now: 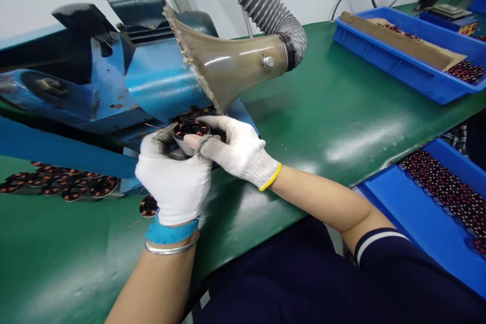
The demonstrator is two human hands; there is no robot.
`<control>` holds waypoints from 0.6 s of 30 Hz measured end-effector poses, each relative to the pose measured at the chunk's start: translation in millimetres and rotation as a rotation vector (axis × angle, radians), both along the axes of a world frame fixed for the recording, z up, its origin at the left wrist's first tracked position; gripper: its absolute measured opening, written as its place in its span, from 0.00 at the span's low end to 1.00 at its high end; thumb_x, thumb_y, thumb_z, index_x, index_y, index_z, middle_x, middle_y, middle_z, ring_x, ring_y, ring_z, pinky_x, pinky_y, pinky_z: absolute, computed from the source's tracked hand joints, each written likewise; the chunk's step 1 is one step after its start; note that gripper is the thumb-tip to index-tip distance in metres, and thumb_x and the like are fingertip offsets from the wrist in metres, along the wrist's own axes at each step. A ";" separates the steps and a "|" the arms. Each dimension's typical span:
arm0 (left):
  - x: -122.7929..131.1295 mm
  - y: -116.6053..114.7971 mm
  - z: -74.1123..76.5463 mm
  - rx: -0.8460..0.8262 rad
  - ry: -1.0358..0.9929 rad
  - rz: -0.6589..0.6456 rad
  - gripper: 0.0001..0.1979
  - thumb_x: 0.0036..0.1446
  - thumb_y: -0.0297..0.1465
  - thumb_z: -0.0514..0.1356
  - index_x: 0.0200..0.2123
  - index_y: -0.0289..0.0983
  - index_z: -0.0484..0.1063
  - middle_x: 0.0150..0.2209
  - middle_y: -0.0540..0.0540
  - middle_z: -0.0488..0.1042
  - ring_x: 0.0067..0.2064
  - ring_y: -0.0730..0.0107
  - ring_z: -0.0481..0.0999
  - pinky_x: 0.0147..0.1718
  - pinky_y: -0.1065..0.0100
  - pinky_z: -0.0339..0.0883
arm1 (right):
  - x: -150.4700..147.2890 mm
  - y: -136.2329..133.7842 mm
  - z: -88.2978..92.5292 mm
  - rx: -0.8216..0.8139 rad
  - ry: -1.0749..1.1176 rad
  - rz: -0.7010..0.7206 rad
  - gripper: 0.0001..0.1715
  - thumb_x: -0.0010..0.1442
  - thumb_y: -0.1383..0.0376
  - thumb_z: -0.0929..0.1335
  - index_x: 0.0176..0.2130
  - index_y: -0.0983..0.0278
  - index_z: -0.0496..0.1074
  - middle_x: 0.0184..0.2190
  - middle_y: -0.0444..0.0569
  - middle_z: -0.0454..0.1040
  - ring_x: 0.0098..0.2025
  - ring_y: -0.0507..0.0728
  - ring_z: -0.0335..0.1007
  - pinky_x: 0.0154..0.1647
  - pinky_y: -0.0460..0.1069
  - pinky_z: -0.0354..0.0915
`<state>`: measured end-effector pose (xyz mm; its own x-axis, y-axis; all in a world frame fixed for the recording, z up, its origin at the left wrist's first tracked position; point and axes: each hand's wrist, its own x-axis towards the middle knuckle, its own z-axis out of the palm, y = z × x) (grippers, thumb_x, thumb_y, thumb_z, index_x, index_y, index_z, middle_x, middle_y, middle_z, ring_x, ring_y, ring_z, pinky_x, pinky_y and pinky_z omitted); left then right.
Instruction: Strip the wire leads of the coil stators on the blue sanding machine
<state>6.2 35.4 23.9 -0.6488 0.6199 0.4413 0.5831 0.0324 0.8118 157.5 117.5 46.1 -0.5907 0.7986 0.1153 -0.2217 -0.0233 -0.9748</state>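
A round black part with copper windings (191, 128) is held between both my gloved hands, just below the blue machine (163, 81). My left hand (172, 174), in a white glove with a blue band at the wrist, grips it from the left. From the right, my right hand (237, 147), in a white knitted glove with a yellow cuff, closes round its other side. One bare fingertip shows on the part's near rim. A thin wire sticks out to the left of the part. The machine's edge meets its far side, and the exact contact is hidden.
Several similar wound parts (76, 187) stand at the left, and another (148, 205) lies by my left wrist. A clear hood (235, 63) with a grey hose (261, 0) rises behind my hands. Blue trays (398, 68) (402, 212) with small parts are at the right.
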 end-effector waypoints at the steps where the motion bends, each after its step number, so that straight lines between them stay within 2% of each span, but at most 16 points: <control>1: 0.2 1.2 -0.8 -0.004 0.001 0.006 0.19 0.61 0.47 0.82 0.49 0.49 0.82 0.43 0.44 0.89 0.51 0.41 0.93 0.62 0.37 0.91 | -0.3 1.4 -1.6 0.005 0.014 0.011 0.36 0.51 0.58 0.99 0.53 0.57 0.92 0.55 0.47 0.98 0.68 0.71 0.94 0.76 0.61 0.90; 3: 2.1 2.7 -2.6 0.011 -0.007 0.001 0.20 0.62 0.49 0.80 0.49 0.47 0.81 0.42 0.45 0.87 0.50 0.43 0.92 0.60 0.39 0.92 | 0.4 2.0 -4.8 0.025 0.035 0.008 0.38 0.49 0.57 0.99 0.53 0.58 0.92 0.55 0.48 0.98 0.67 0.72 0.94 0.76 0.62 0.90; 6: 4.7 -5.1 -7.4 0.097 -0.022 -0.079 0.31 0.57 0.55 0.82 0.54 0.44 0.82 0.50 0.41 0.90 0.53 0.43 0.94 0.60 0.40 0.93 | 7.1 -4.4 -8.8 0.100 -0.002 -0.006 0.44 0.46 0.54 1.00 0.56 0.59 0.93 0.61 0.52 0.97 0.68 0.74 0.94 0.76 0.64 0.90; 8: 2.6 -20.8 -12.8 0.138 -0.074 -0.177 0.35 0.55 0.56 0.85 0.58 0.45 0.83 0.56 0.39 0.92 0.57 0.41 0.95 0.62 0.41 0.93 | 14.4 -11.2 -11.4 0.212 -0.049 -0.011 0.44 0.48 0.53 0.99 0.59 0.59 0.93 0.67 0.56 0.95 0.71 0.75 0.93 0.78 0.64 0.88; 12: -20.5 -72.5 -29.5 0.099 -0.333 -0.313 0.38 0.55 0.56 0.88 0.63 0.50 0.85 0.63 0.37 0.92 0.60 0.42 0.95 0.62 0.46 0.93 | 22.8 -20.5 -20.5 0.405 -0.008 -0.027 0.41 0.47 0.47 0.98 0.54 0.57 0.94 0.61 0.58 0.96 0.66 0.75 0.95 0.76 0.65 0.89; 15: -61.6 -115.9 -43.6 0.065 -0.351 -0.186 0.41 0.51 0.56 0.88 0.63 0.48 0.85 0.64 0.37 0.92 0.60 0.43 0.95 0.62 0.48 0.92 | 20.5 -25.0 -29.8 0.409 0.049 -0.096 0.41 0.58 0.39 0.93 0.60 0.57 0.93 0.57 0.56 0.95 0.59 0.72 0.96 0.68 0.66 0.92; 18: -123.7 -151.8 -52.6 -0.023 -0.169 0.092 0.36 0.55 0.53 0.85 0.61 0.45 0.86 0.54 0.38 0.93 0.54 0.44 0.95 0.60 0.45 0.92 | 18.3 -31.0 -36.7 0.440 0.059 -0.183 0.33 0.69 0.41 0.89 0.63 0.55 0.93 0.58 0.57 0.95 0.59 0.72 0.95 0.65 0.67 0.91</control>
<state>-117.5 -116.5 -28.7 -0.7666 0.5635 0.3080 0.4325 0.0985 0.8962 175.7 86.5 9.5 -0.4268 0.7569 0.4949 -0.2391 0.4333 -0.8690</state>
